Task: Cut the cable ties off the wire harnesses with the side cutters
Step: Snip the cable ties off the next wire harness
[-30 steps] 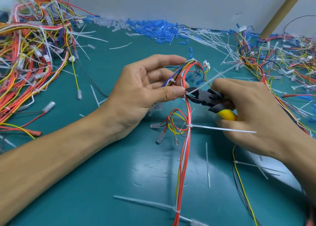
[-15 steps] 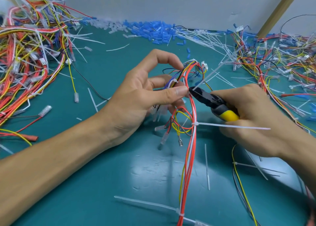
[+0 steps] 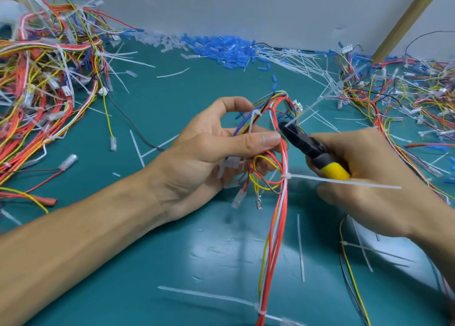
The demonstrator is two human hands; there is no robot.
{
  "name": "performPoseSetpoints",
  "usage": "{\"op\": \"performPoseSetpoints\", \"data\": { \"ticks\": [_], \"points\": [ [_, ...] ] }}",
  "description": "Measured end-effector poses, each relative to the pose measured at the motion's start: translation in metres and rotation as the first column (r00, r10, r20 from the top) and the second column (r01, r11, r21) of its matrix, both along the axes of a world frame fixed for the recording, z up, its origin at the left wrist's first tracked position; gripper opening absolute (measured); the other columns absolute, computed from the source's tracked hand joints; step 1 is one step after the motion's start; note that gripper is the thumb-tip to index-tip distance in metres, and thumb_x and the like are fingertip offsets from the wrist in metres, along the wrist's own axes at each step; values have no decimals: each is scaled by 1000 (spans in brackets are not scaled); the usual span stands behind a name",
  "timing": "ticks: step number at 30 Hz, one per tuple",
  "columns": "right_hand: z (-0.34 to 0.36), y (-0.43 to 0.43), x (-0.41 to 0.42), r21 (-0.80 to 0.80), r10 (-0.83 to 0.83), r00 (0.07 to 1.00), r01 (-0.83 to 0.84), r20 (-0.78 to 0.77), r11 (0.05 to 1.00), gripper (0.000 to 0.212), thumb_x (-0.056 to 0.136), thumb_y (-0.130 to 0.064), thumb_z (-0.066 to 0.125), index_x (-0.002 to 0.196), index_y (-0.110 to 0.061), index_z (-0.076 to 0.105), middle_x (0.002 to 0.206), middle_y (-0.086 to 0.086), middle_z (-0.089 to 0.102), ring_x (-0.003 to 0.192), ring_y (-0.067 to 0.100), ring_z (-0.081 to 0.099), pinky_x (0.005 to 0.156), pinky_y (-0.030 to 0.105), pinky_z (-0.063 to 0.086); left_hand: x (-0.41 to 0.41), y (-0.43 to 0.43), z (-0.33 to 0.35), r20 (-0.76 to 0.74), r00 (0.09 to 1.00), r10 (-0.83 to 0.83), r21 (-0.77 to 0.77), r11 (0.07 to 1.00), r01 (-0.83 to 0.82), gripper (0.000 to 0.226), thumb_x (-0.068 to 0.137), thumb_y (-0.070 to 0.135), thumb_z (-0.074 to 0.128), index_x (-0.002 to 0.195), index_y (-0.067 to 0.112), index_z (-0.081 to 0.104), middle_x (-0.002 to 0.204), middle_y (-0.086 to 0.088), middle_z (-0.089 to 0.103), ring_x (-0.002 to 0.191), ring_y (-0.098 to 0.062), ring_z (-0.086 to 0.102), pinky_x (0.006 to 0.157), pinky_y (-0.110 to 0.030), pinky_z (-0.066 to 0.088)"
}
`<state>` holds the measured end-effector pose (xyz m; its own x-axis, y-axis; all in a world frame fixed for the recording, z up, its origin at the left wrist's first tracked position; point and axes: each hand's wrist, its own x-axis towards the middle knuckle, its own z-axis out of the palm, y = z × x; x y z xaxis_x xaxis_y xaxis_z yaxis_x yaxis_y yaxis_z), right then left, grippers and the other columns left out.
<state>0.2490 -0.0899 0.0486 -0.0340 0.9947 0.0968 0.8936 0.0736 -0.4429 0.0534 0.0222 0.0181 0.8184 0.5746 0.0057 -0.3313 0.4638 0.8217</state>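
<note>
My left hand (image 3: 209,153) pinches a wire harness (image 3: 277,227) of red, white and yellow wires between thumb and fingers, above the teal table. My right hand (image 3: 369,178) grips the side cutters (image 3: 312,148), black jaws and yellow handle. The jaw tips sit at a white cable tie (image 3: 302,113) on the harness just right of my left thumb. A second cable tie (image 3: 344,181) sticks out to the right lower on the bundle, and a third (image 3: 261,311) wraps it near the bottom edge.
A big tangle of harnesses (image 3: 44,86) lies at the left, another pile (image 3: 406,104) at the right. Blue sleeves (image 3: 221,47) and cut white ties (image 3: 300,59) heap along the back wall. Loose cut ties are scattered on the teal table (image 3: 172,264).
The cutters' jaws have moved up along the harness from below my left thumb to the tie at its tip. My left index finger has arched upward, and the harness has shifted slightly right.
</note>
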Motion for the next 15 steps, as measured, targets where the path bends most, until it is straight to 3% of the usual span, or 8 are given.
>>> {"op": "performPoseSetpoints", "data": {
  "ticks": [2, 5, 8, 11, 15],
  "points": [
    [-5, -4, 3, 75, -82, 996, 85, -36, 994, 24, 65, -10, 57, 65, -25, 38, 57, -7, 28, 55, 14, 21, 47, 24, 20, 1, 1, -1, -27, 999, -20, -5, 1000, 20, 47, 82, 0, 68, 119, 16, 45, 82, -13, 74, 56, -20, 67, 53, -25, 54],
    [-8, -5, -3, 106, -98, 995, 97, 1, 990, 24, 65, -7, 54, 64, -24, 36, 58, -1, 27, 58, 15, 19, 48, 27, 16, 1, 4, -1, -95, 989, -111, 119, 985, 122, 7, 86, 13, 66, 90, 8, 64, 78, -13, 72, 55, -18, 65, 53, -23, 52],
    [-7, -1, 1, 113, -114, 993, 111, 25, 987, 14, 69, -10, 52, 66, -17, 41, 65, 8, 33, 58, 16, 20, 48, 27, 17, -1, 7, -2, -133, 975, -177, 167, 966, 198, 9, 90, 18, 67, 86, 11, 65, 80, -15, 72, 56, -23, 63, 51, -29, 45],
    [-7, -2, 3, 120, -129, 990, 123, 48, 985, 19, 65, -9, 52, 64, -19, 37, 63, 4, 29, 60, 17, 18, 49, 29, 17, -1, 7, -2, -183, 943, -277, 213, 926, 313, 26, 93, 23, 62, 97, -3, 61, 75, -11, 70, 49, -15, 54, 43, -27, 35],
    [-5, -3, 1, 108, -147, 989, 144, 25, 984, 23, 60, -11, 52, 63, -23, 33, 63, 7, 27, 61, 17, 16, 50, 31, 13, -4, 8, -2, -148, 941, -304, 158, 932, 326, 20, 91, 22, 61, 88, 2, 60, 63, -5, 60, 45, -9, 37, 44, -31, 18]
  ]
}}
